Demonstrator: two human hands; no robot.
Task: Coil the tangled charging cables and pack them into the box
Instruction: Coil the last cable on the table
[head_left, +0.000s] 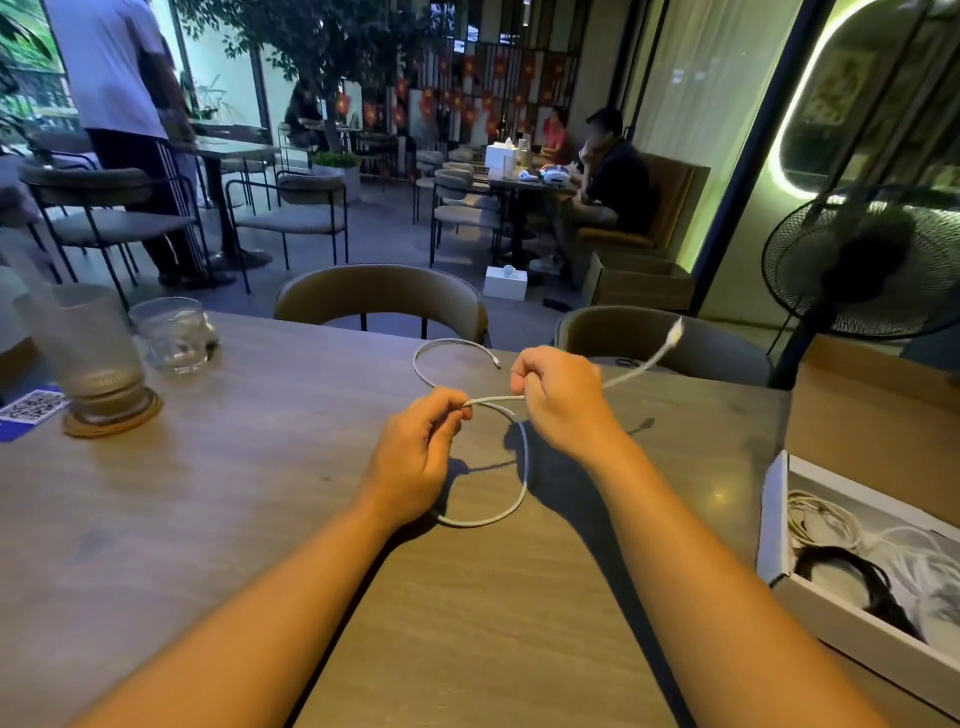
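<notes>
A white charging cable (523, 467) lies in loose loops on the wooden table (260, 519). My left hand (418, 452) pinches one stretch of it near the middle of the table. My right hand (558, 397) grips the same cable a little to the right, and a free end with its plug (675, 332) sticks up past that hand. A far loop (441, 345) of the cable rests on the table beyond both hands. At the right edge sits an open white box (774, 514) holding coiled white cables (831, 519) and a black cable (862, 577).
A tall glass on a coaster (98, 364) and a short glass (174, 335) stand at the left, with a QR card (31, 408) beside them. A brown cardboard box (872, 415) sits behind the white box. Two chairs (379, 299) face me; a fan (862, 265) stands right.
</notes>
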